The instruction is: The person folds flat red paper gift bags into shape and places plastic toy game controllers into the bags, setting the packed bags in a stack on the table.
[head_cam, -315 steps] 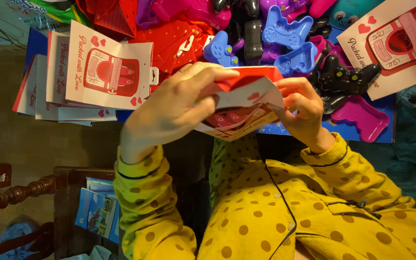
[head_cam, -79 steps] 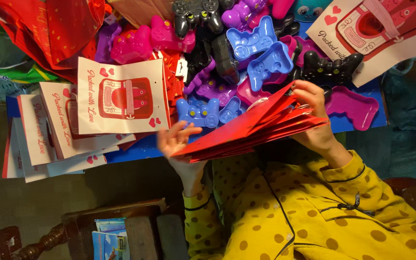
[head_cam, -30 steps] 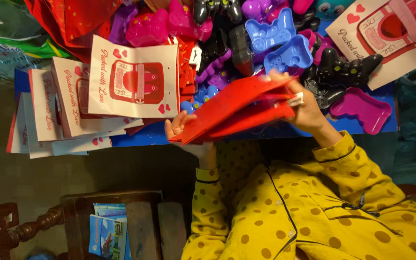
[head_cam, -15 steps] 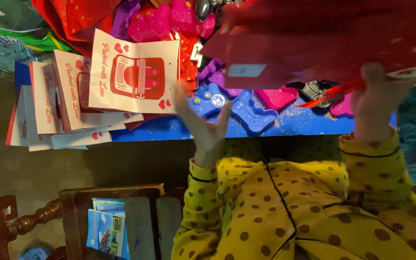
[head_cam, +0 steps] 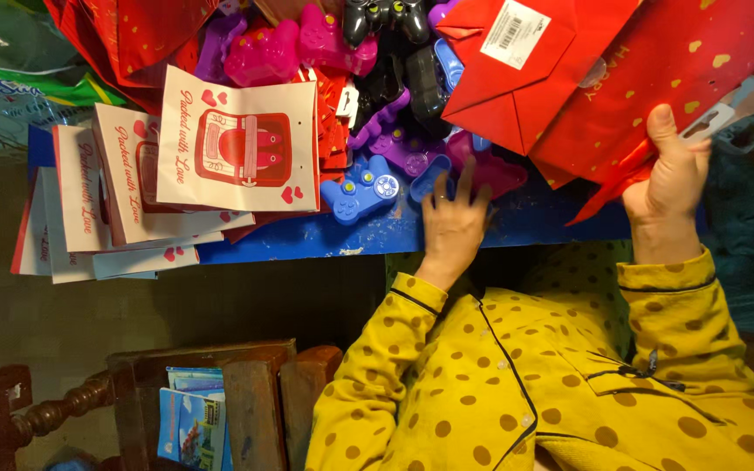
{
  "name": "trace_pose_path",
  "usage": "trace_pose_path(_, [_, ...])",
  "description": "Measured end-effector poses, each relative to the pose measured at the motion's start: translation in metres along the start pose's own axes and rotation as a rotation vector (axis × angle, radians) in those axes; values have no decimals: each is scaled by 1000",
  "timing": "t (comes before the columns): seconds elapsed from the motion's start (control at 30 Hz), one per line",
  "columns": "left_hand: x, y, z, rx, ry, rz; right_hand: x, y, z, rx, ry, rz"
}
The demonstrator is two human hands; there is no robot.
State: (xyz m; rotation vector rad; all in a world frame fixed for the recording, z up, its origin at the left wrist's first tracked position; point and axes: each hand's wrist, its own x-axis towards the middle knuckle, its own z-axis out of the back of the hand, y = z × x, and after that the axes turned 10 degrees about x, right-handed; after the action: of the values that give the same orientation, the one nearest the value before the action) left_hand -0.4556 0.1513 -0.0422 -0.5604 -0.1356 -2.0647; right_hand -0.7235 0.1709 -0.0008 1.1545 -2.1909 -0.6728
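My right hand [head_cam: 669, 179] grips a bundle of flat red paper bags [head_cam: 621, 78] with gold hearts, held up over the right end of the blue table [head_cam: 368, 240]. A white label sticks to the folded bottom of the front bag. My left hand [head_cam: 453, 222] hovers with fingers spread over the table's front edge, holding nothing. It is nearest a pink controller-shaped toy [head_cam: 495, 174] and a blue controller-shaped toy [head_cam: 359, 192]. Both sleeves are yellow with brown dots.
White cards with red hearts [head_cam: 237, 139] lie stacked at the table's left. Pink [head_cam: 285, 48], purple [head_cam: 394, 144] and black controller-shaped toys [head_cam: 386, 17] are piled at the back. More red bags [head_cam: 124, 39] lie at the far left. A wooden chair [head_cam: 220, 392] holding booklets stands below.
My right hand has lifted the red bags higher and to the right. My left hand has let go of them and now hovers open over the table edge.
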Motion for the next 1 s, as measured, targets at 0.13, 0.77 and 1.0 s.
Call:
trace_pose_path(0.13, [-4, 7, 8, -138, -84, 12, -3, 10, -13, 58, 4, -69])
trace_pose_path(0.77, [18, 136, 102, -1268, -173, 766, -54, -12, 26, -617, 101, -628])
trace_pose_path(1.0, [41, 74, 66, -166, -266, 48, -50, -39, -27, -514, 48, -565])
